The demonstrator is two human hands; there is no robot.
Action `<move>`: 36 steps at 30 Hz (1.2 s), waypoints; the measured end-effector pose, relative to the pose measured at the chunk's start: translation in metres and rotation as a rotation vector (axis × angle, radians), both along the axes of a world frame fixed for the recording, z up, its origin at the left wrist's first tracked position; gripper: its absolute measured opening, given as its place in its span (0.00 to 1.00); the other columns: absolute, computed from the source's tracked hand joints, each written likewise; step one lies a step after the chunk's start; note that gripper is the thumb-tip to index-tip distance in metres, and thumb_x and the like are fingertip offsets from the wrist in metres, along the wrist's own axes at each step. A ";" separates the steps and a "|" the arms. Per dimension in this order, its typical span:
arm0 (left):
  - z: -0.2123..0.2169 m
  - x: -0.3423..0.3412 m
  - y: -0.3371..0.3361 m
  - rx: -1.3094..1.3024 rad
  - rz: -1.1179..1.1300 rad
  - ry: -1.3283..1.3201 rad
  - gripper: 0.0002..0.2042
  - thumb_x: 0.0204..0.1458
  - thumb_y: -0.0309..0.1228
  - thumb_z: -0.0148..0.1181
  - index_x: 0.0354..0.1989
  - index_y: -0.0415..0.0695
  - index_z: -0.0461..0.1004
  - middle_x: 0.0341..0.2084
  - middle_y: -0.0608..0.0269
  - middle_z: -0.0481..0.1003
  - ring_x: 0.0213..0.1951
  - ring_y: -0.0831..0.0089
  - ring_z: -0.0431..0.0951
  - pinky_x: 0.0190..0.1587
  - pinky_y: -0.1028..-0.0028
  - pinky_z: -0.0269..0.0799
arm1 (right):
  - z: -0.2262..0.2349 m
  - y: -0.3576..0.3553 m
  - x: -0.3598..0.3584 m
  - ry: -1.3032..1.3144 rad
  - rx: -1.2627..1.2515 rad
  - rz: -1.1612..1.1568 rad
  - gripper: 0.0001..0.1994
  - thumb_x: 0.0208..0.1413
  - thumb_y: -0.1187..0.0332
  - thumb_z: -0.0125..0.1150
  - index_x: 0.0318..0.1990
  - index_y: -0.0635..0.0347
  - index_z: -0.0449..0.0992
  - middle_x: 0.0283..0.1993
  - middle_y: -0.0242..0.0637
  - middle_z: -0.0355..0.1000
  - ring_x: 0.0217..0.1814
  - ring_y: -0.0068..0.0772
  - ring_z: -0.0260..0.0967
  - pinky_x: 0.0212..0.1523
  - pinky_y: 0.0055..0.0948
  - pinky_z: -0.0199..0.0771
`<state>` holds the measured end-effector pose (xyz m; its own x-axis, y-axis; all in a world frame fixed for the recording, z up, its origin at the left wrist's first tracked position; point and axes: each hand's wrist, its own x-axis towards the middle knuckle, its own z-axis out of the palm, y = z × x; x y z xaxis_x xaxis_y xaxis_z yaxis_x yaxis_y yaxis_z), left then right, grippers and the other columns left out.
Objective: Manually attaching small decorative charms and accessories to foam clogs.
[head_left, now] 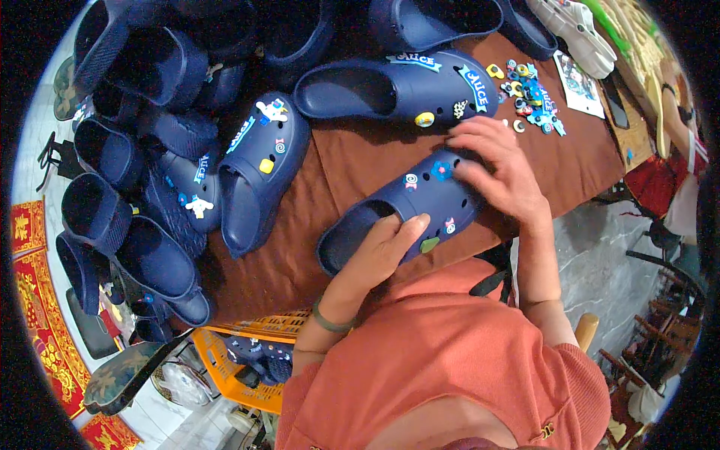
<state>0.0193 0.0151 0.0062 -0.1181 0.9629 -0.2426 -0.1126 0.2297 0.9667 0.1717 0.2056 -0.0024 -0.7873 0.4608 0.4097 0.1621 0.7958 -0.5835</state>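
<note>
A navy clog (442, 196) lies across the near edge of the brown cloth, its toe to the upper right. It carries candy charms, a blue flower charm (442, 170) and a green charm (429, 246). My left hand (386, 244) grips its side near the opening, thumb on top. Over the toe, my right hand (499, 169) has its fingers apart, the lower ones beside the flower charm; nothing shows in them. Another navy clog (405, 86) with ribbon charms lies just beyond. A loose pile of charms (531, 97) sits to the right.
Many navy clogs (157, 67) are heaped along the left and far side of the cloth (585, 146). A charm-covered clog (266, 161) stands nearer. A printed card (579, 86) and phone (616, 105) lie at the right. Below is an orange basket (225, 367). Another person's arm (675, 120) shows at right.
</note>
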 end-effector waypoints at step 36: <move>-0.001 0.002 -0.001 0.231 0.027 0.196 0.16 0.62 0.34 0.43 0.47 0.33 0.71 0.38 0.54 0.76 0.42 0.70 0.77 0.46 0.71 0.70 | 0.005 -0.019 -0.040 -0.078 -0.002 0.387 0.11 0.57 0.62 0.57 0.43 0.56 0.74 0.42 0.38 0.68 0.46 0.43 0.63 0.48 0.39 0.65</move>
